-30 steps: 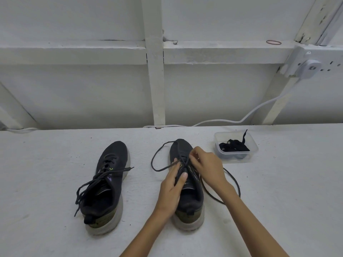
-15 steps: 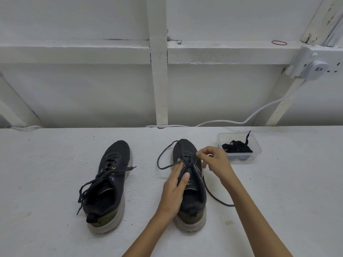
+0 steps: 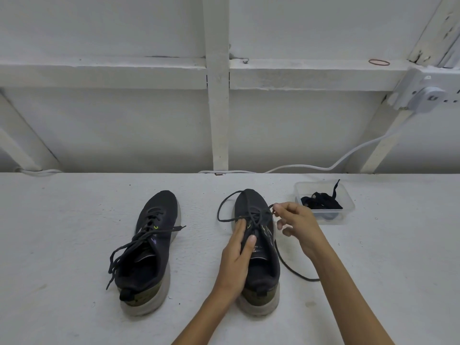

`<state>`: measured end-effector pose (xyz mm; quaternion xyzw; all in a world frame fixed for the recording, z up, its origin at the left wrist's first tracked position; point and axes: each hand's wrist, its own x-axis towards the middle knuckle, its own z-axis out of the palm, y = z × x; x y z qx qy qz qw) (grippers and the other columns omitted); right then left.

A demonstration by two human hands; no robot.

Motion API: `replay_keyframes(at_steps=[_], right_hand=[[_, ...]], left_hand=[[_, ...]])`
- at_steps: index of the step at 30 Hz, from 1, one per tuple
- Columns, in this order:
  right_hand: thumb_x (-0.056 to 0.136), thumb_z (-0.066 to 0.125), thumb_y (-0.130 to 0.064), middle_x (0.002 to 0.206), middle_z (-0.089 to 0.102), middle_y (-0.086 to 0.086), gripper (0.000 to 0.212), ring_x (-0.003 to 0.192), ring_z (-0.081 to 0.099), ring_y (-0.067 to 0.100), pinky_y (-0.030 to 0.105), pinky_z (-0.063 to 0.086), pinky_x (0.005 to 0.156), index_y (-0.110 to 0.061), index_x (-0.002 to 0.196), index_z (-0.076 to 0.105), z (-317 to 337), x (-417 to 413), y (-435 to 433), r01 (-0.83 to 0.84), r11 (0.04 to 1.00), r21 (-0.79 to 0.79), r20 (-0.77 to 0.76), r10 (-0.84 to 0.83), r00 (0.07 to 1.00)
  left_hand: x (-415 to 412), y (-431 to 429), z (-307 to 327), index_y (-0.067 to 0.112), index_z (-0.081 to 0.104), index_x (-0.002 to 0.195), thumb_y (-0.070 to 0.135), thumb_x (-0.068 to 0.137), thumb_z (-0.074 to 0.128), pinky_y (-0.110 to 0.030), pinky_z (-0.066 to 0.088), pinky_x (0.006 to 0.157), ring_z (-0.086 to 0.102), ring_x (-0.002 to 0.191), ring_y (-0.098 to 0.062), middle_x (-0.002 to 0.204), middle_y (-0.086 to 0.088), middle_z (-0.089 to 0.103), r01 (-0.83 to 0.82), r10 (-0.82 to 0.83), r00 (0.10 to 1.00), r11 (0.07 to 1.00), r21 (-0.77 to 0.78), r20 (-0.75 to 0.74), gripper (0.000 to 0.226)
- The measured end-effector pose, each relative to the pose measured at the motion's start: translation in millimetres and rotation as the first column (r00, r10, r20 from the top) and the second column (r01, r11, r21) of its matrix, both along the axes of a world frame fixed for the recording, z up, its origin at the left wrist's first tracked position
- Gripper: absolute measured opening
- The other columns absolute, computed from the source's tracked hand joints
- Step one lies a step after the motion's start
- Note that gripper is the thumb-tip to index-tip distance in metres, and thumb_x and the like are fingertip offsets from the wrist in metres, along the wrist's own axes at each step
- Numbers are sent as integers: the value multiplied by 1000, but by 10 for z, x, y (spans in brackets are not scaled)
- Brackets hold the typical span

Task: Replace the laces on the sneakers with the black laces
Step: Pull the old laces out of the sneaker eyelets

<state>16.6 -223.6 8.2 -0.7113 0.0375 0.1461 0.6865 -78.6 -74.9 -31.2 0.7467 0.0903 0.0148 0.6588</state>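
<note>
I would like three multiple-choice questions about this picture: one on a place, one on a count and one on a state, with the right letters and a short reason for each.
1. Where does the clear box with the black laces stand?
A. right of the right sneaker, towards the wall
B. on the wall ledge
C. at the near edge of the table

2. How many shoes stand on the table?
A. one
B. two
C. three

3. What is the right hand doing?
A. lying flat on the table
B. holding the box
C. pinching a lace of the right sneaker

Answers: 1 A, the box sits beyond that sneaker's right side. 2 B, only the left sneaker and the right one are there. 3 C, its fingertips close on the lace, while the left hand rests on the tongue.
</note>
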Motion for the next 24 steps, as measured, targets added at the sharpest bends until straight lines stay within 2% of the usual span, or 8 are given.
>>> replay_keyframes(at_steps=[5, 8, 11, 16, 18, 21, 23, 24], right_hand=[[81, 77, -14, 67, 64, 3, 9, 53, 52, 11, 20, 34, 49, -6, 81, 72, -81, -167, 63, -164, 972, -169, -3, 166, 986], [88, 69, -10, 69, 59, 1, 9, 52, 51, 11, 21, 32, 50, -7, 80, 66, -23, -48, 19, -7, 1000, 3, 36, 7, 999], [92, 64, -17, 74, 56, -2, 9, 53, 49, 11, 23, 33, 51, -9, 88, 64, 25, 71, -71, 109, 971, 214, -37, -103, 994], [81, 78, -22, 70, 64, -2, 17, 53, 49, 9, 20, 34, 49, -8, 87, 73, -64, -111, -23, -168, 969, -178, -40, 164, 986], [80, 78, -18, 66, 63, -3, 14, 53, 49, 9, 19, 34, 50, -5, 86, 74, -96, -143, 32, -166, 966, -196, -4, 169, 986], [87, 69, -11, 72, 61, -3, 4, 51, 45, 9, 22, 30, 53, -8, 86, 69, -32, -17, -25, 51, 996, 70, 15, -53, 998], [91, 66, -13, 75, 59, -4, 6, 49, 43, 7, 20, 29, 50, -12, 86, 64, 26, 99, -128, 217, 939, 266, -39, -214, 976], [91, 65, -16, 76, 58, -4, 7, 48, 43, 6, 19, 29, 49, -12, 86, 63, 35, 124, -163, 243, 930, 276, -48, -239, 970]], left_hand=[[11, 1, 3, 27, 28, 150, 33, 100, 47, -28, 21, 121, 22, 144, 0, 157, 14, 26, -4, 4, 1000, 1000, 5, -4, 53], [0, 2, 2, 27, 30, 149, 33, 100, 47, -26, 20, 120, 22, 144, 1, 157, 15, 26, 3, -3, 1000, 1000, 16, 1, 53], [-3, 7, 8, 32, 32, 146, 32, 100, 47, -23, 22, 119, 24, 143, 1, 157, 14, 27, 4, -4, 1000, 1000, 9, 10, 48], [8, -6, 26, 41, 32, 137, 31, 100, 46, -17, 21, 116, 24, 143, 0, 156, 14, 28, -2, 1, 1000, 1000, 14, 26, 41], [4, -12, 28, 37, 32, 141, 31, 100, 46, -18, 22, 116, 24, 143, -1, 156, 14, 28, -3, 3, 1000, 1000, 18, 24, 43], [-4, -5, 19, 30, 33, 146, 31, 100, 46, -21, 22, 118, 25, 143, -1, 156, 14, 28, -8, 8, 1000, 1000, 1, 16, 47], [-3, 0, 10, 28, 33, 147, 31, 100, 47, -20, 21, 118, 24, 143, 0, 157, 13, 28, -7, 7, 1000, 1000, -5, 11, 49], [-1, -1, 6, 27, 33, 147, 32, 100, 47, -19, 21, 117, 24, 143, 0, 157, 13, 28, -8, 8, 1000, 1000, -5, 7, 49]])
